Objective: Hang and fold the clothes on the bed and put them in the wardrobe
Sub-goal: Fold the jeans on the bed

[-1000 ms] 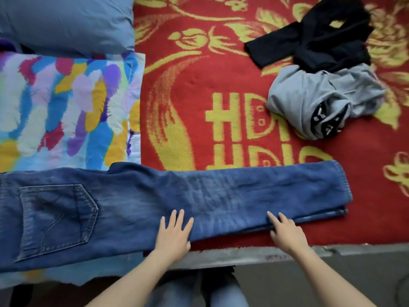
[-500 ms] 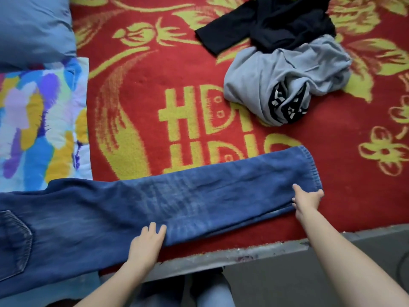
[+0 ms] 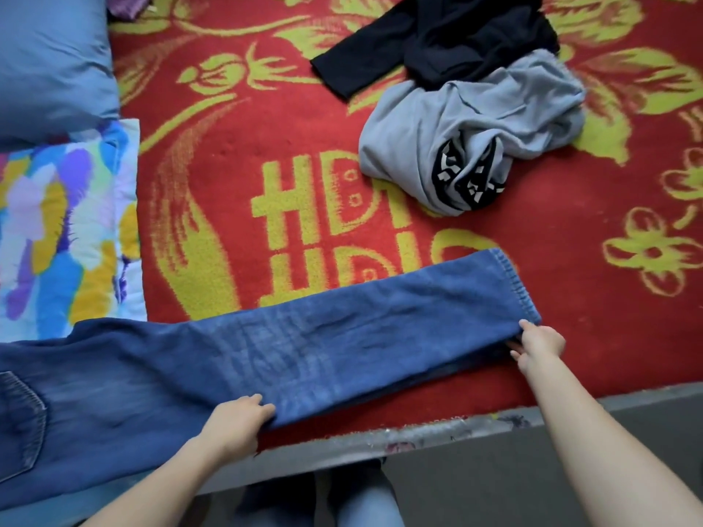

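Blue jeans (image 3: pixel 312 348) lie flat along the near edge of the bed, legs stacked and pointing right, a back pocket showing at the far left. My left hand (image 3: pixel 237 422) grips the near edge of the legs around mid-length, fingers curled onto the denim. My right hand (image 3: pixel 538 346) pinches the near corner of the hems, thumb on top and fingers under. A crumpled grey garment (image 3: pixel 468 127) with a black-and-white print and a black garment (image 3: pixel 445 36) lie farther back on the bed.
The bed is covered by a red blanket (image 3: pixel 228 154) with yellow patterns. A blue pillow (image 3: pixel 49 58) and a multicoloured pillow (image 3: pixel 64 226) lie at the left. The grey bed edge (image 3: pixel 418 435) runs along the front, with floor below.
My right hand slid right from the middle of the legs to the hems and took hold. My left hand went from lying flat on the denim to curling around its near edge.
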The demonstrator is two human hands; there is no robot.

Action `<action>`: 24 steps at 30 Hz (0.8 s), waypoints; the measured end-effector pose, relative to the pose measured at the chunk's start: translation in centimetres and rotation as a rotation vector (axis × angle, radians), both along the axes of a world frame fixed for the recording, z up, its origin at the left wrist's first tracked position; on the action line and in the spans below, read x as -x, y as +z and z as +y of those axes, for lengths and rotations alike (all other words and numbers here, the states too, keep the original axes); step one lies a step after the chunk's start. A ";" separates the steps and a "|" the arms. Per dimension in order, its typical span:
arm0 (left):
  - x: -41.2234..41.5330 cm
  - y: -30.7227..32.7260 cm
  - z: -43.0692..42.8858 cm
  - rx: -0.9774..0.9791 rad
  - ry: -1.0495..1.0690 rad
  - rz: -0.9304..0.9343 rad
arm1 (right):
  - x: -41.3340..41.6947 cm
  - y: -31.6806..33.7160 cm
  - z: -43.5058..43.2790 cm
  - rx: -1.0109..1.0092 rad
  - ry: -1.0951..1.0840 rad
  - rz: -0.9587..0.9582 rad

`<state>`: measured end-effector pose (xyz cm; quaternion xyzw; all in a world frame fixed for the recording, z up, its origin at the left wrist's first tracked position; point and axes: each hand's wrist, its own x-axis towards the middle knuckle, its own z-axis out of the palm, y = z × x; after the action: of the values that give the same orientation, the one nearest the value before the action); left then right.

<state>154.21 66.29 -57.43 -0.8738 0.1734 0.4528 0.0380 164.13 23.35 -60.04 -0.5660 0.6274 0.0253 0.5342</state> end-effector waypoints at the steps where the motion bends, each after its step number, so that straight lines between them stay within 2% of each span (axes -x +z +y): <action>1: 0.2 -0.1 -0.2 -0.010 0.001 0.002 | 0.4 -0.1 -0.2 0.075 -0.033 -0.015; 4: 1.1 -0.3 -0.7 -0.068 0.029 0.014 | 2.8 -0.5 0.3 0.176 -0.080 0.062; 6: 1.9 -0.5 -1.0 -0.117 0.107 -0.008 | 4.1 -0.9 0.6 0.047 -0.008 0.139; 8: 2.3 -0.5 -1.5 -0.156 0.224 -0.051 | 4.0 -0.6 0.7 -0.119 -0.016 0.081; 11: 3.1 -0.6 -2.5 -0.172 0.366 -0.112 | 3.1 0.1 0.4 -0.260 -0.183 -0.112; 16: 4.2 -0.9 -3.5 -0.158 0.444 -0.104 | 3.3 0.1 0.7 -0.406 -0.226 -0.142; 18: 4.1 -0.7 -3.7 -0.144 0.446 -0.099 | 3.2 0.0 0.2 -0.401 -0.227 -0.149; 20: 3.9 -0.2 -3.2 -0.136 0.456 -0.121 | 2.9 0.2 -0.1 -0.312 -0.203 -0.191; 24: 3.6 0.6 -0.6 -0.169 0.506 -0.188 | 1.5 1.5 -0.6 -0.193 -0.171 -0.360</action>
<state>150.65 65.71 -56.78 -0.9212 -0.0930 0.3776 0.0123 162.66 22.77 -58.53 -0.4523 0.5623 -0.0617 0.6895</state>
